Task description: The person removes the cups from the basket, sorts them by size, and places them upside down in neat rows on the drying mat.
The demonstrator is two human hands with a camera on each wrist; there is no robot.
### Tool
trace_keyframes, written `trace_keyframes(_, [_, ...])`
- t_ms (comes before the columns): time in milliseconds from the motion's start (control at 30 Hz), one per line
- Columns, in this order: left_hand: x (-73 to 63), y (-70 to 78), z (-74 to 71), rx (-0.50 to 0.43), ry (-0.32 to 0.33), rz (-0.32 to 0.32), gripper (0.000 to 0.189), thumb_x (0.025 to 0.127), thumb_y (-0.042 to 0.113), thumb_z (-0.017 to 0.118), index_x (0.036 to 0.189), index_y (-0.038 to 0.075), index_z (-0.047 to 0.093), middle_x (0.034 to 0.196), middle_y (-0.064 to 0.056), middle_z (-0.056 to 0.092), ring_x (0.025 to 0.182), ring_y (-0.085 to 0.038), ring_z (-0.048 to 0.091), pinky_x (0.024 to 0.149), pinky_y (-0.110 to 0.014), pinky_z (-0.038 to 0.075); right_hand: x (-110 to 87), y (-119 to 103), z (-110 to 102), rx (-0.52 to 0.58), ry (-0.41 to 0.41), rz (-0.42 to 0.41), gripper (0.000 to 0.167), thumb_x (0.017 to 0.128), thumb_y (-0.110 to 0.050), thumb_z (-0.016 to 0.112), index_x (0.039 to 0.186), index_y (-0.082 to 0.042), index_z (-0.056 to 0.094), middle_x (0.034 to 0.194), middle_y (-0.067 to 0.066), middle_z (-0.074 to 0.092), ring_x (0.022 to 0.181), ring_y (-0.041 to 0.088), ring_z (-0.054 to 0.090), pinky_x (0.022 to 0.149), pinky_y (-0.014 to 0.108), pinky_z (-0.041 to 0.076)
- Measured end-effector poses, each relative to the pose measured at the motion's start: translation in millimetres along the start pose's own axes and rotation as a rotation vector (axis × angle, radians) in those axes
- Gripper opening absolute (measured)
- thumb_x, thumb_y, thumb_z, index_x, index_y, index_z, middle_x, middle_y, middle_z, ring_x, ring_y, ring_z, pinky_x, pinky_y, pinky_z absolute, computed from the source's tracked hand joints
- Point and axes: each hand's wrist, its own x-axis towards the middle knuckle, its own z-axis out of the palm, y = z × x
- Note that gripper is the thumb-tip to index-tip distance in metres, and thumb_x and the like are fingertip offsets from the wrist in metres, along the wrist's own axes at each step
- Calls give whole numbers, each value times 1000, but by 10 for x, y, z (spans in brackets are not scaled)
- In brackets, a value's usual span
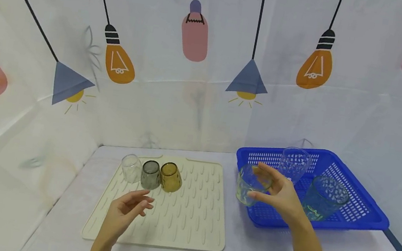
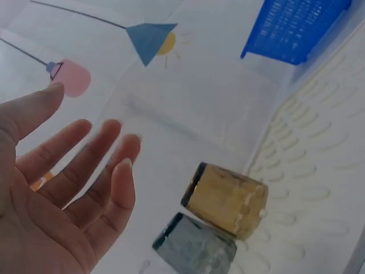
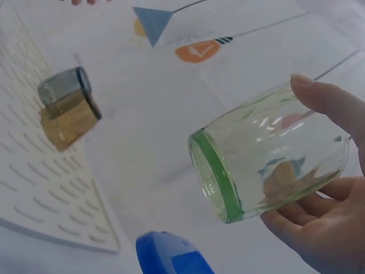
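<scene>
Head view: got the right hand [image 1: 283,197] clamped on a green glass [image 1: 244,187], up by the basket's [image 1: 371,218] left edge. Can spot the left hand [image 1: 122,213] over the mat [image 1: 196,215], with fingers apart and loosely bent, near a clear glass [image 1: 131,170], grey glass [image 1: 150,177] and amber glass [image 1: 172,179] in its far left corner. Left wrist: see those fingers spread. Right wrist: see thumb and fingertips gripping the green glass's sides.

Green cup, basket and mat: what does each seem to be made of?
Green cup: probably glass, smooth and glossy; it is see-through with bright highlights, though clear plastic is possible.
Basket: apparently moulded plastic, with solid blue colour and regular slots.
Mat: fairly matte, with moulded ridges; silicone or plastic, I can't tell which.
</scene>
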Motion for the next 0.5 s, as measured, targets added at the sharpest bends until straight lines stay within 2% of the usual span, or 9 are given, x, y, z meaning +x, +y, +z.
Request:
trace_keyframes(167, [87,59,233,14,-78,-27,31,88,-4,60,118,-9,57,98,0,68,85,-8,66,60,-28,57,-33,20,134,47,-26,-44,74,77,5,72,141,7,33,122,-11,56,118,1,50,99,15,41])
trace_keyframes(400, [191,79,459,-30,-140,-35,34,88,-2,61,121,-6,56,103,-26,63,87,-10,65,63,-29,57,-72,78,296,107,-44,-83,74,76,8,72,140,9,33,122,-8,56,117,3,51,100,16,41])
trace_keyframes(500, [228,91,537,-46,-166,-35,35,88,0,61,122,-4,56,105,-30,61,88,-10,64,64,-29,58,-84,100,346,123,-53,-83,74,75,8,72,139,9,34,123,-5,57,118,4,52,100,17,41])
